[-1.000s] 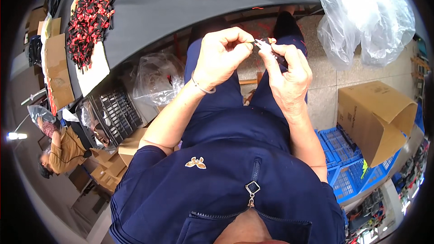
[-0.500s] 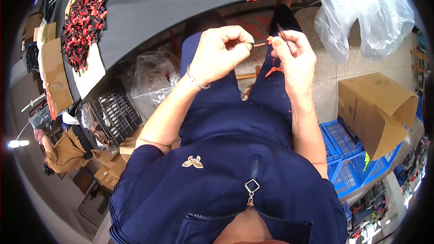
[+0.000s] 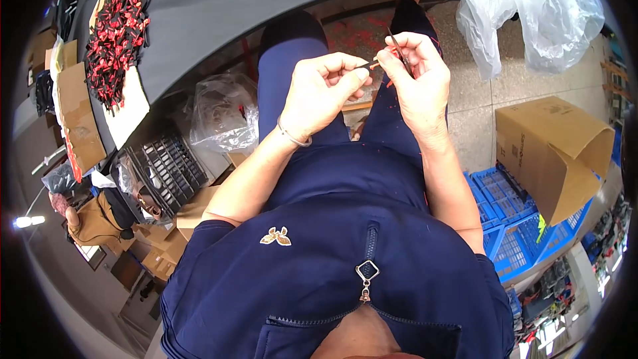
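Pinching is being done by the left hand (image 3: 325,86): a short narrow black strip (image 3: 373,64) is gripped between thumb and forefinger, the other fingers curled in. The strip is located between the two hands, above the lap, just off the near edge of the black cloth-covered table (image 3: 232,6). Its far end is met by the right hand (image 3: 422,80), closed around a slim dark pointed tool (image 3: 399,45); a small red-orange piece (image 3: 397,53) is seen at those fingertips. Whether that piece is joined to the strip cannot be told.

Strip is probably held by its ends so the middle is left exposed and steady. Tool is likely tucked in the palm so that thumb and forefinger are freed for pinching. Both hands are held close together, presumably for fine control.

On the table's left end, a heap of black-and-red small pieces (image 3: 119,33) is carried by a pale flat cardboard sheet (image 3: 126,113), probably so they are contained in one place. By the table's right end a translucent plastic bag (image 3: 531,13) is hung. Red scraps (image 3: 359,33) are scattered on the floor under the near edge.
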Available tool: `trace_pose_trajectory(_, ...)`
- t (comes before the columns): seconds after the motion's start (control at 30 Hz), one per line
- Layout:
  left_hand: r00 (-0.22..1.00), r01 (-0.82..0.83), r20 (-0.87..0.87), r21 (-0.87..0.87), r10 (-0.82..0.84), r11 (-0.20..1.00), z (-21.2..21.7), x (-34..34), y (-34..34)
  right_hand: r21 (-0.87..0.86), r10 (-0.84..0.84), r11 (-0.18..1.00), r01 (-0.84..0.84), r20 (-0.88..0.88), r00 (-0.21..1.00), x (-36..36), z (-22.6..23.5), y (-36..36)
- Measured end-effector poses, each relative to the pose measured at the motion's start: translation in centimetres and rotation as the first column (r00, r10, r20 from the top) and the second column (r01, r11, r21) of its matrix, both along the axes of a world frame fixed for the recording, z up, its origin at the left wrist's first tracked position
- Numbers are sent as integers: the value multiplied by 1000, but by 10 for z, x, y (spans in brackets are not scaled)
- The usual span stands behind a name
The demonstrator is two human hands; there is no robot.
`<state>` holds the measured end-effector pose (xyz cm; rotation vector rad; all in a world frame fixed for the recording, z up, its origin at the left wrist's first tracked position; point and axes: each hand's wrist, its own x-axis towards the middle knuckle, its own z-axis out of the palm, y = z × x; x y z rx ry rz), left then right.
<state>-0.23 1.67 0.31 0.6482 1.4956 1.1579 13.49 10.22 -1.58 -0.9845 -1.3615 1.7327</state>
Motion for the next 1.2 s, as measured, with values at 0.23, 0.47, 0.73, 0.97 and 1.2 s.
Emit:
trace_pose_trajectory(0.23, 909, -167, 379, -54, 175, 984, -10, 2, -1, 32, -13, 999, 7, 197, 980, 3, 10, -5)
trace_pose_trajectory(0.47, 880, -257, 412, -1, 234, 966, -12, 9, 1, 581, -251, 813, -30, 397, 883, 15, 5, -16)
trace_pose_trajectory(0.73, 941, -246, 241, 1, 239, 969, -8, 14, 2, 601, -252, 797, -62, 424, 870, 15, 1, -14)
trace_pose_trajectory(0.97, 949, -242, 207, -8, 239, 970, -7, 15, 2, 588, -235, 806, -66, 419, 877, 15, -3, -16)
trace_pose_trajectory(1.2, 954, -229, 196, -10, 226, 973, -6, 17, 1, 512, -193, 857, -46, 404, 894, 16, 0, -18)
